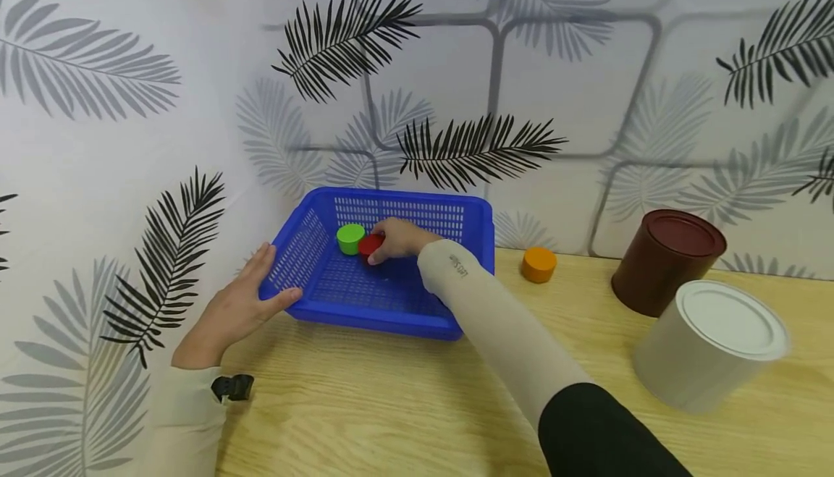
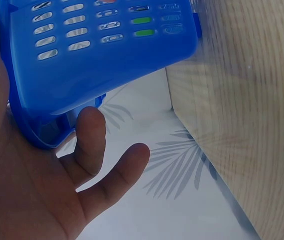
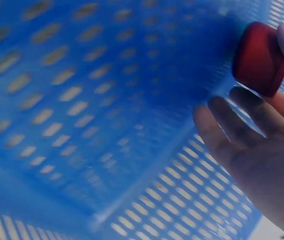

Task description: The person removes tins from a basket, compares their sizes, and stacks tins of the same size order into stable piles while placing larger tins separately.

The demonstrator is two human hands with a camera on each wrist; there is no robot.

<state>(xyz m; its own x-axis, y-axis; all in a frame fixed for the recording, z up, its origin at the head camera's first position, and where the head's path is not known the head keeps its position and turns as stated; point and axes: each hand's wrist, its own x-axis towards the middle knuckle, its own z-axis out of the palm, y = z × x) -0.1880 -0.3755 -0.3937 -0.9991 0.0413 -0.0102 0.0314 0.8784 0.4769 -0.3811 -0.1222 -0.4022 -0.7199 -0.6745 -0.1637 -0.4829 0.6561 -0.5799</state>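
Observation:
Inside a blue plastic basket (image 1: 374, 321), my right hand (image 1: 399, 237) pinches a small red cylinder (image 1: 371, 245) between thumb and fingers. The right wrist view shows the same red cylinder (image 3: 260, 60) near the mesh wall, beside the thumb and fingertips. A bright green cylinder (image 1: 350, 237) stands on the basket floor just left of it. My left hand (image 1: 242, 307) holds the basket's front left corner, thumb at the front rim and fingers along the left side. In the left wrist view, two fingers of the left hand (image 2: 37, 185) extend off the rim.
An orange cylinder (image 1: 538, 265) stands on the wooden table right of the basket. Farther right are a dark brown lidded can (image 1: 667, 263) and a white lidded can (image 1: 713, 347). A leaf-patterned covering (image 1: 443, 79) rises behind the basket and on its left.

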